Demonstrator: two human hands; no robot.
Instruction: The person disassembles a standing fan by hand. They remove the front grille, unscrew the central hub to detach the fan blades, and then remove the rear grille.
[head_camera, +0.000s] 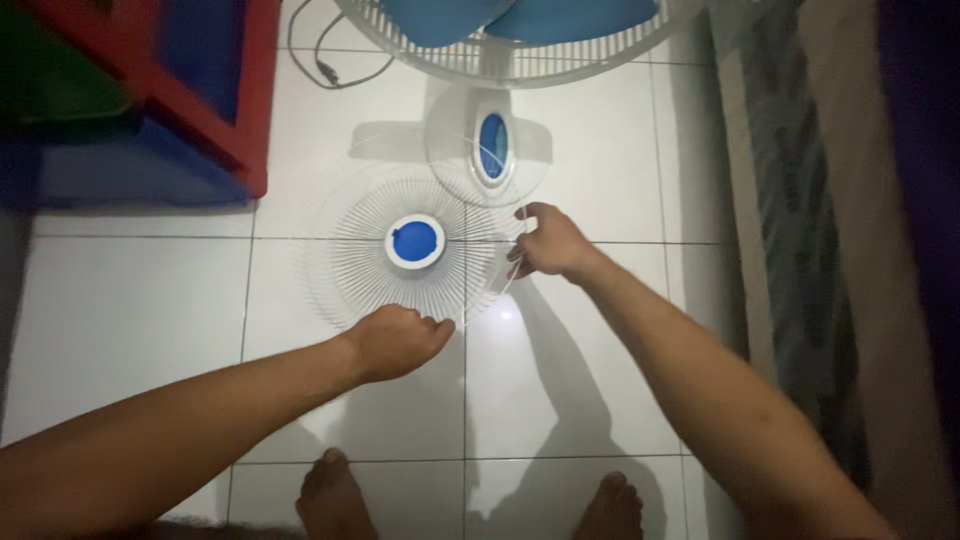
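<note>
White floor tiles (560, 390) fill the head view. We grip the detached wire fan guard (415, 243), lying flat before the fan (495, 60): left hand (395, 340) and right hand (548, 242) fingers closed on its rim. Guard off; refitting is undone.

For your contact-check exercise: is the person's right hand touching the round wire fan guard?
Touching. The head view shows the right hand with fingers curled over the fan guard's rim at its right edge.
</note>
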